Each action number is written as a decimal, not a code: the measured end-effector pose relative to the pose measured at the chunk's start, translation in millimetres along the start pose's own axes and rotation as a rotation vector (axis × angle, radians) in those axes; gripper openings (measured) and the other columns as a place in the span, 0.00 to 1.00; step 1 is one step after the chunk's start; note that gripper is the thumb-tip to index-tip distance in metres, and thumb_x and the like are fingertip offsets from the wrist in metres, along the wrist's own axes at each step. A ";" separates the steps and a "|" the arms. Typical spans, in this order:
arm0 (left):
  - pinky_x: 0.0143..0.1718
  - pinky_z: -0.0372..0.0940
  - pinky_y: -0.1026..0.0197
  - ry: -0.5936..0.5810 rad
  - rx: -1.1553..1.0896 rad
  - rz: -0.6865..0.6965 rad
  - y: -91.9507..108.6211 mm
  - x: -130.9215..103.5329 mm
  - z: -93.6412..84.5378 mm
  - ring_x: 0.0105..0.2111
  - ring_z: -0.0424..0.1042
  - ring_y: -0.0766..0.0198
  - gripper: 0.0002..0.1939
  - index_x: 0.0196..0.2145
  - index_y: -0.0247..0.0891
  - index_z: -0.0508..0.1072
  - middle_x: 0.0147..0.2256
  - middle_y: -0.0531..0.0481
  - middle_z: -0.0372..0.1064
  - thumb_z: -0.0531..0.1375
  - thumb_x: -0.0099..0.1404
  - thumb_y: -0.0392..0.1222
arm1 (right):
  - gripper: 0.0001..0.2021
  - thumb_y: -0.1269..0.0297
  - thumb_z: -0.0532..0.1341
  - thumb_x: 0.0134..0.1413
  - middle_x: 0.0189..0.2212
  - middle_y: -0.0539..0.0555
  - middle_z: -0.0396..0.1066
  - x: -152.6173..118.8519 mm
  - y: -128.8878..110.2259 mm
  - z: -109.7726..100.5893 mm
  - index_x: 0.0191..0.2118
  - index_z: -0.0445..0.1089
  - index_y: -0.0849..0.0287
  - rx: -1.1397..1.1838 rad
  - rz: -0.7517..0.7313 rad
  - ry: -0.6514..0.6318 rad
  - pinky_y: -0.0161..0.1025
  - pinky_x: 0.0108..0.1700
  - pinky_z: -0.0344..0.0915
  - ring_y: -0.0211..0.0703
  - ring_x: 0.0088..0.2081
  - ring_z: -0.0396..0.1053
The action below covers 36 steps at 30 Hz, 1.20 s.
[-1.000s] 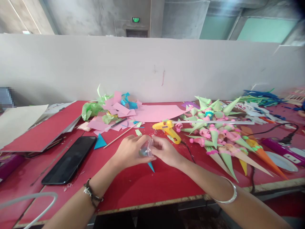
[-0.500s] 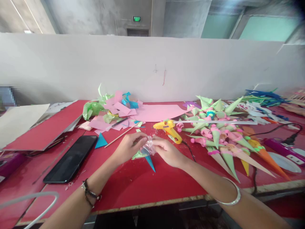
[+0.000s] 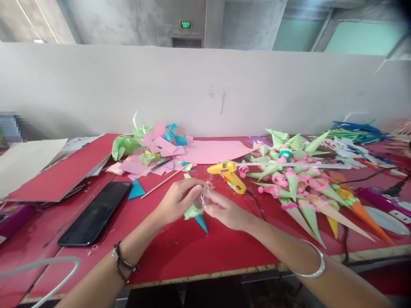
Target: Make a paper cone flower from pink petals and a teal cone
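Observation:
A small clear plastic bag (image 3: pixel 203 197) is pinched between my two hands over the red table, with something light green (image 3: pixel 192 212) in its lower part. My left hand (image 3: pixel 178 199) closes on its left side, thumb against the fingers. On the right side my right hand (image 3: pixel 226 208) grips the film with bent fingers. Below the bag the blue pointed tip of a paper cone (image 3: pixel 201 224) rests on the table, its upper part hidden. A yellow glue gun (image 3: pixel 229 175) with a long clear glue stick lies just beyond my right hand.
A heap of paper cones (image 3: pixel 295 179) covers the right side. Pink paper scraps (image 3: pixel 163 147), a wooden stick (image 3: pixel 163 183), a blue paper piece (image 3: pixel 137 189) and a black phone (image 3: pixel 96 214) lie on the left. Purple power strips stand at both sides. Another person's hand (image 3: pixel 400 146) shows far right.
The bag's film was bunched between my fingertips; now it hangs more upright and the light green stuff shows more. My hands stay in nearly the same place.

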<state>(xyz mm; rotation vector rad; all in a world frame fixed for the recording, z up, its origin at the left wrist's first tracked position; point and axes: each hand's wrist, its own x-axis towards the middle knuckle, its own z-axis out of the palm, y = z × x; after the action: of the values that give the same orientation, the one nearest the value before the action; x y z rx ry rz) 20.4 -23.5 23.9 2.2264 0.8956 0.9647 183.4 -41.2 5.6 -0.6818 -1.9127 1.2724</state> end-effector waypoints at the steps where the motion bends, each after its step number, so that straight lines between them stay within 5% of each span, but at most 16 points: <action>1: 0.38 0.61 0.65 0.030 -0.047 -0.007 0.6 -0.1 -0.7 0.35 0.68 0.65 0.14 0.37 0.35 0.68 0.35 0.48 0.69 0.47 0.64 0.43 | 0.19 0.74 0.49 0.48 0.39 0.52 0.64 0.2 0.8 -0.5 0.48 0.62 0.55 0.008 -0.015 0.045 0.36 0.44 0.63 0.38 0.41 0.63; 6: 0.39 0.62 0.63 0.139 -0.284 -0.178 -2.2 -0.6 0.1 0.39 0.67 0.62 0.15 0.40 0.36 0.68 0.37 0.48 0.70 0.49 0.62 0.47 | 0.19 0.72 0.50 0.50 0.42 0.52 0.64 1.9 5.7 -1.9 0.49 0.61 0.52 0.076 -0.050 0.166 0.33 0.40 0.65 0.36 0.38 0.65; 11: 0.32 0.64 0.64 0.130 -0.688 -0.368 -7.7 0.8 4.0 0.30 0.70 0.63 0.19 0.38 0.33 0.71 0.29 0.49 0.72 0.52 0.60 0.52 | 0.22 0.72 0.51 0.50 0.49 0.53 0.61 1.4 6.8 -1.2 0.53 0.59 0.50 0.021 -0.047 0.171 0.34 0.39 0.66 0.35 0.37 0.65; 15: 0.33 0.64 0.63 0.151 -0.904 -0.466 -8.8 2.1 6.2 0.28 0.69 0.64 0.19 0.32 0.32 0.72 0.28 0.47 0.72 0.55 0.57 0.53 | 0.21 0.69 0.50 0.53 0.43 0.53 0.67 1.4 5.6 -3.4 0.54 0.58 0.51 -0.002 -0.052 0.194 0.35 0.39 0.67 0.35 0.34 0.66; 23: 0.33 0.61 0.64 0.176 -0.447 -0.399 -9.0 -3.2 8.8 0.28 0.66 0.65 0.20 0.31 0.34 0.71 0.25 0.51 0.67 0.50 0.60 0.54 | 0.09 0.63 0.56 0.52 0.40 0.53 0.70 6.7 6.8 -9.6 0.39 0.70 0.54 0.024 -0.071 0.331 0.39 0.43 0.67 0.43 0.43 0.67; 28: 0.22 0.58 0.66 0.259 -0.332 -0.389 -6.6 -1.9 9.0 0.19 0.60 0.68 0.21 0.24 0.34 0.67 0.18 0.54 0.60 0.47 0.60 0.54 | 0.13 0.63 0.54 0.54 0.44 0.53 0.67 5.4 5.4 -6.0 0.46 0.67 0.54 -0.018 -0.112 0.266 0.37 0.43 0.67 0.41 0.45 0.66; 32: 0.23 0.58 0.67 0.268 -0.246 -0.358 -7.7 -1.9 9.1 0.21 0.61 0.68 0.20 0.24 0.34 0.68 0.19 0.53 0.62 0.47 0.61 0.52 | 0.18 0.64 0.53 0.55 0.45 0.53 0.65 4.3 3.5 -4.6 0.53 0.60 0.49 -0.121 -0.141 0.150 0.34 0.38 0.68 0.38 0.41 0.66; 36: 0.22 0.59 0.66 0.243 -0.274 -0.384 -3.8 -1.9 7.9 0.19 0.63 0.67 0.22 0.27 0.33 0.70 0.18 0.53 0.64 0.47 0.61 0.53 | 0.15 0.66 0.56 0.53 0.38 0.52 0.66 3.5 -0.3 -7.9 0.48 0.65 0.50 -0.316 -0.216 0.219 0.36 0.41 0.65 0.39 0.40 0.65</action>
<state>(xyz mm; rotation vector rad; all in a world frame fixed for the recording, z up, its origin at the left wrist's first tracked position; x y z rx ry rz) 24.2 -24.3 15.8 1.6550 1.1688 1.1073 187.6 -34.4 8.8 -0.7170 -1.9598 0.7380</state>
